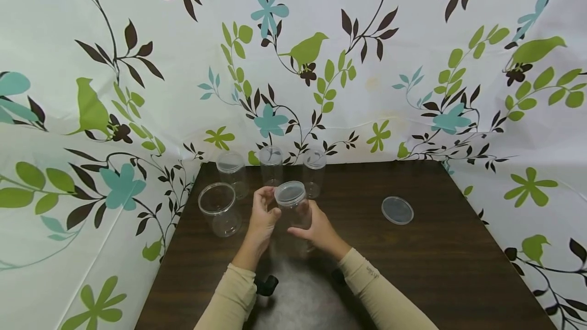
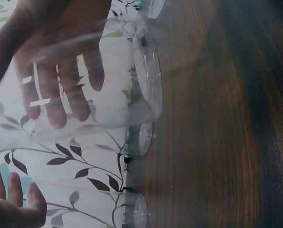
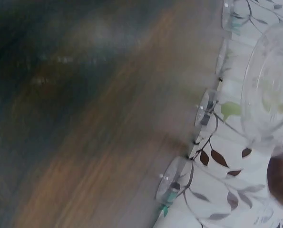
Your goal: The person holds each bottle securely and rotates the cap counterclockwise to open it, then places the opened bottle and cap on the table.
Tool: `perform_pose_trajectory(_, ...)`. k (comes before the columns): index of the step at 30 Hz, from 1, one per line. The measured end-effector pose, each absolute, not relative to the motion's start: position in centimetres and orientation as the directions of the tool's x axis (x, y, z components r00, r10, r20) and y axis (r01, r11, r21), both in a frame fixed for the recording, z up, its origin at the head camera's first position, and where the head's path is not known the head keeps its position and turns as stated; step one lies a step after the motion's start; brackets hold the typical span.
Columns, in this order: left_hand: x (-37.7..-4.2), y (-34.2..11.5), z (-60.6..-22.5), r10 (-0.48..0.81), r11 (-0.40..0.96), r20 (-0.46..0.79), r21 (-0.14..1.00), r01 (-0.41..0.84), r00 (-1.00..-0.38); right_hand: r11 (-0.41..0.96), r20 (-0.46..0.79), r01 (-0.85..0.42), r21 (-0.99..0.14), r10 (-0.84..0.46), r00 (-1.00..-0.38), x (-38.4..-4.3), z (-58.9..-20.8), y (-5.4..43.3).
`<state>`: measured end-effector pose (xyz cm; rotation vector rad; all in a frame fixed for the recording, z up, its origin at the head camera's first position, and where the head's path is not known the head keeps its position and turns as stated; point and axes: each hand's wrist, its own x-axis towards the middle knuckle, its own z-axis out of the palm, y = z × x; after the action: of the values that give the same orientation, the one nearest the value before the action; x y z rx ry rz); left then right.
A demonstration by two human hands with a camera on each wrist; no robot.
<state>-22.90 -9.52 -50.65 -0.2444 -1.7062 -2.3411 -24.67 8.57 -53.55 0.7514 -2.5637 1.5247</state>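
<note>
In the head view, a clear plastic jar (image 1: 293, 213) with a translucent lid (image 1: 291, 193) on top is held over the table's middle. My right hand (image 1: 321, 228) grips it from the right side; its fingers show through the clear wall in the left wrist view. My left hand (image 1: 263, 215) is close to the jar's left side, fingers loosely bent. The left wrist view shows left fingertips (image 2: 17, 194) apart from the jar (image 2: 148, 71). In the right wrist view, the jar's base (image 3: 269, 90) is at the right edge, with part of a hand below it.
Three clear jars (image 1: 231, 163) with lids stand along the table's back edge. A wider jar (image 1: 217, 200), apparently without a lid, stands at the left. A loose round lid (image 1: 397, 210) lies on the dark wooden table (image 1: 440, 258) at the right. Patterned fabric (image 1: 183, 116) hangs behind.
</note>
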Motion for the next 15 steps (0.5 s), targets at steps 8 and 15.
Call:
perform_pose_trajectory(8,-23.4,-12.2,-50.8,0.302,-0.327,0.284,0.927,0.181,-0.91,0.083,0.126,-0.288,-0.954,-0.762,-0.635,-25.3,-52.8,10.7)
perform_pose_trajectory(15,-22.9,-12.1,-50.3,0.322,-0.348,0.278,0.924,0.16,-0.905,0.15,0.129,-0.335,-0.93,-0.721,-0.68,-25.2,-53.2,10.5)
